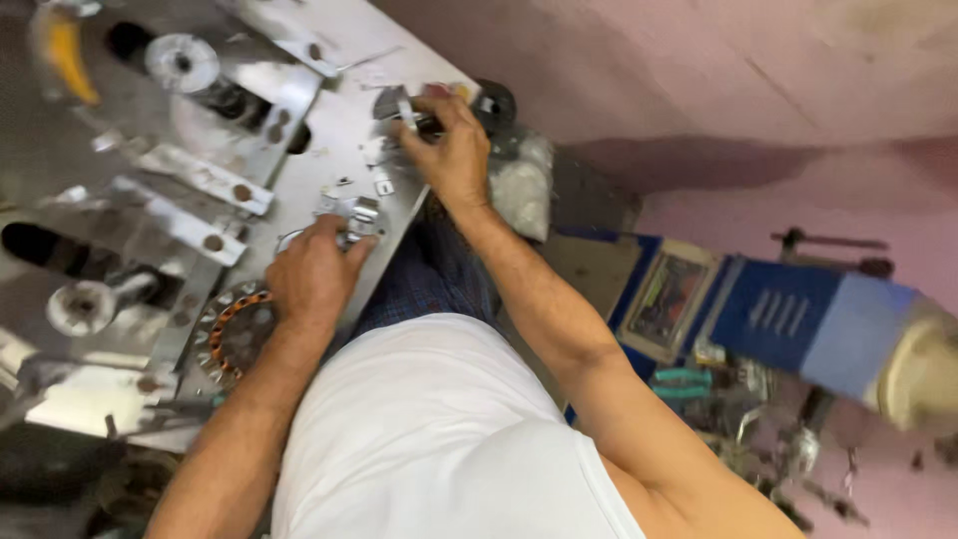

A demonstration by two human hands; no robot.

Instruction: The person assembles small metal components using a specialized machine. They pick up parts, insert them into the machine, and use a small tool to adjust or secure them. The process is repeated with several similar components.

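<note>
My left hand rests at the near edge of a metal workbench, fingers closed on a small shiny metal part. My right hand reaches further along the bench edge and grips a small dark and silver piece. A round stator with copper windings lies just left of my left wrist. The picture is blurred, so the small parts are hard to tell apart.
Metal brackets and clamps and round discs sit on the bench. A clear plastic bag hangs at the bench corner. A blue machine and green-handled pliers lie on the pink floor to the right.
</note>
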